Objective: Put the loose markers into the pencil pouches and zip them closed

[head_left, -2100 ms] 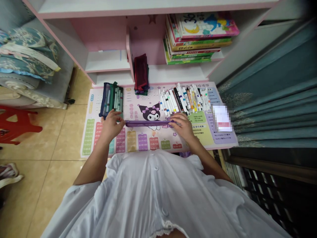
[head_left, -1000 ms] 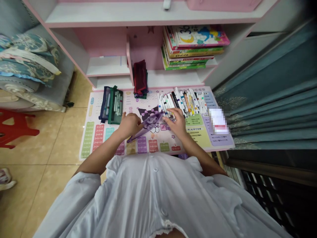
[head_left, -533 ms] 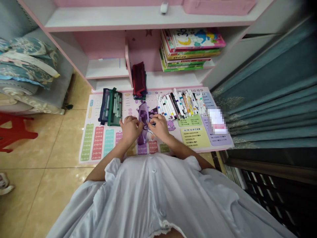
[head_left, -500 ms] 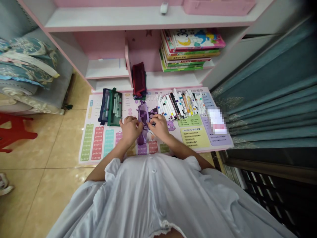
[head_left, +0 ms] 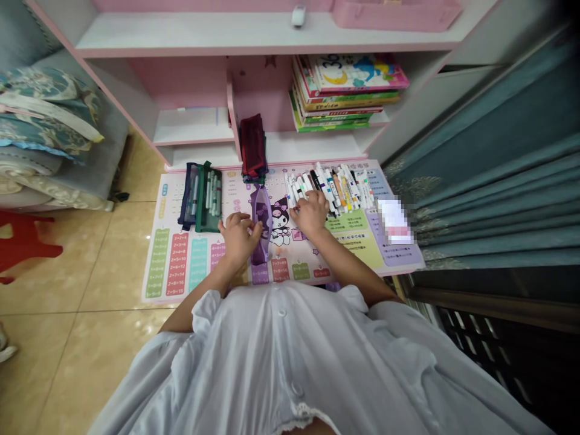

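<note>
A purple pencil pouch (head_left: 261, 223) lies lengthwise, pointing away from me, on the pink printed desk mat (head_left: 353, 238). My left hand (head_left: 237, 235) grips its left edge, fingers curled. My right hand (head_left: 310, 212) rests on the near end of a row of several white-barrelled markers (head_left: 338, 184) to the pouch's right, fingers bent over them; whether it holds one is hidden.
A dark blue and a green pouch (head_left: 203, 194) with pens lie at the mat's back left. Dark red pouches (head_left: 252, 145) stand against the shelf divider. Stacked books (head_left: 347, 90) fill the shelf. A blurred card (head_left: 396, 221) lies right; curtain right, cushions left.
The purple pouch was turned from lying crosswise to pointing away from me. My right hand let go of it and moved right onto the markers. My left hand stayed on the pouch.
</note>
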Action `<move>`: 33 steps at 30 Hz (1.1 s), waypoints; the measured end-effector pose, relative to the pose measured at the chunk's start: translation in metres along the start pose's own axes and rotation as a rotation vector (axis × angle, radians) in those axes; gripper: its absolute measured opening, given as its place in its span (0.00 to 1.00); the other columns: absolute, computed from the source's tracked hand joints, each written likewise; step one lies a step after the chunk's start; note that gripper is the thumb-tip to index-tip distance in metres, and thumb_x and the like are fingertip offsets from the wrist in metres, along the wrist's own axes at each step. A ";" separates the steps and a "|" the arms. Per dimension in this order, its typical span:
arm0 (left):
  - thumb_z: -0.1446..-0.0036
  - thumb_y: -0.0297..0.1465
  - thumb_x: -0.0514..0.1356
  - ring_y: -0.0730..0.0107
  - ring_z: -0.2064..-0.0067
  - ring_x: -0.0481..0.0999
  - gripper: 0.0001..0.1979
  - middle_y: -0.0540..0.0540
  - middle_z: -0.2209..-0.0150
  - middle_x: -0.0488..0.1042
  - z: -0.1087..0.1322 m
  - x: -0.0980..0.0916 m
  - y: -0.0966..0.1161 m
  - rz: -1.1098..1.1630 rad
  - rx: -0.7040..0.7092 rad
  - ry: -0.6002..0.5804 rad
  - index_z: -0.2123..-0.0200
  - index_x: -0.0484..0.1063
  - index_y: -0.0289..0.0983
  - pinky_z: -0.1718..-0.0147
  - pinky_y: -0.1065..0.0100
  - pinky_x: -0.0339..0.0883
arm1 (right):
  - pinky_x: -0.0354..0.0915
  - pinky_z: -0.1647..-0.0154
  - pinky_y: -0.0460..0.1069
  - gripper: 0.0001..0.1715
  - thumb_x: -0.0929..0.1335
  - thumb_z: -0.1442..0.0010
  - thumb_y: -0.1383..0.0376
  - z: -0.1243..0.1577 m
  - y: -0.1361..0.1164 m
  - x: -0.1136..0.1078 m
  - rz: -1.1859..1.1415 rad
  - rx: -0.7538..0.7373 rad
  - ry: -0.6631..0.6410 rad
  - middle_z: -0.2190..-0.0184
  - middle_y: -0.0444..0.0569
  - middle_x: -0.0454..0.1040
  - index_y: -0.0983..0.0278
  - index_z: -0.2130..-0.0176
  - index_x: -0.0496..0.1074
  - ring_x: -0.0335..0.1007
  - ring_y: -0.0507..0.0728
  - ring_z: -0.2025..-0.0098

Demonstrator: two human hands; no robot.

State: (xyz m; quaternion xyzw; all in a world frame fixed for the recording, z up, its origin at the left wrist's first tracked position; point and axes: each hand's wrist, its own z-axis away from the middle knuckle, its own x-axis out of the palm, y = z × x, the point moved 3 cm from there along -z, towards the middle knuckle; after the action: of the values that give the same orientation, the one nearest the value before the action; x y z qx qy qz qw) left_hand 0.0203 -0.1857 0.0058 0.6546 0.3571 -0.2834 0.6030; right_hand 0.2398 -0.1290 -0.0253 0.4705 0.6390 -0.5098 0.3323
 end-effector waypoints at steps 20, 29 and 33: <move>0.36 0.37 0.60 0.50 0.37 0.67 0.13 0.41 0.47 0.78 0.005 0.009 -0.004 -0.013 0.000 0.058 0.73 0.75 0.40 0.36 0.36 0.46 | 0.61 0.39 0.63 0.09 0.74 0.45 0.61 0.032 -0.072 -0.018 -0.271 -0.077 -0.118 0.48 0.54 0.77 0.61 0.76 0.79 0.61 0.69 0.37; 0.35 0.35 0.58 0.49 0.37 0.68 0.12 0.40 0.47 0.78 0.004 0.010 -0.009 -0.013 -0.004 0.068 0.70 0.77 0.40 0.37 0.34 0.48 | 0.62 0.42 0.65 0.16 0.72 0.39 0.53 0.031 -0.086 0.006 -0.166 -0.052 -0.290 0.44 0.57 0.74 0.61 0.69 0.84 0.58 0.70 0.36; 0.36 0.34 0.59 0.48 0.38 0.69 0.11 0.40 0.48 0.78 0.003 0.012 -0.011 -0.005 -0.014 0.075 0.70 0.77 0.39 0.37 0.33 0.48 | 0.61 0.42 0.64 0.17 0.69 0.35 0.54 0.036 -0.086 0.008 -0.150 -0.092 -0.273 0.44 0.56 0.75 0.60 0.64 0.85 0.59 0.69 0.37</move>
State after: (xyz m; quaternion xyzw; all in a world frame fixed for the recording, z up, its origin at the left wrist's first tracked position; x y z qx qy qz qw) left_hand 0.0188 -0.1869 -0.0102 0.6597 0.3831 -0.2576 0.5930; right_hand 0.1547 -0.1648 -0.0130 0.3322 0.6439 -0.5625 0.3983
